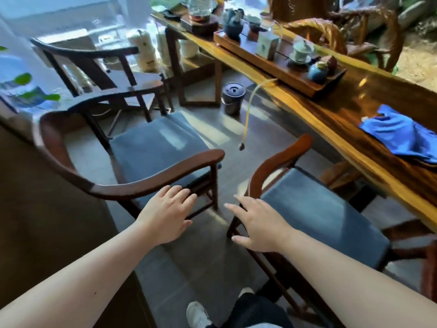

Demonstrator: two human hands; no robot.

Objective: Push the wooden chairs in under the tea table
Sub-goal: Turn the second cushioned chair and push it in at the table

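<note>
Both grips are spread, holding nothing: left hand (pixel 165 215) just short of the left chair (pixel 132 162), right hand (pixel 257 227) over the right chair (pixel 314 209), which faces the bench (pixel 343 107).

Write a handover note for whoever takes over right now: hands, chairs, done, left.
Left hand: open, fingers spread, hovering just below the armrest of the middle chair; contact not clear.
Right hand: open, over the near corner of the right chair, gripping nothing.
Right chair sits beside the tea table, angled, seat not under the top.
Middle chair stands clear of the table with floor between them.
Far chair is also out, near the table's end.
Done: no chair looks pushed in.
Left: all three, probably starting with one of the two at hand.
</note>
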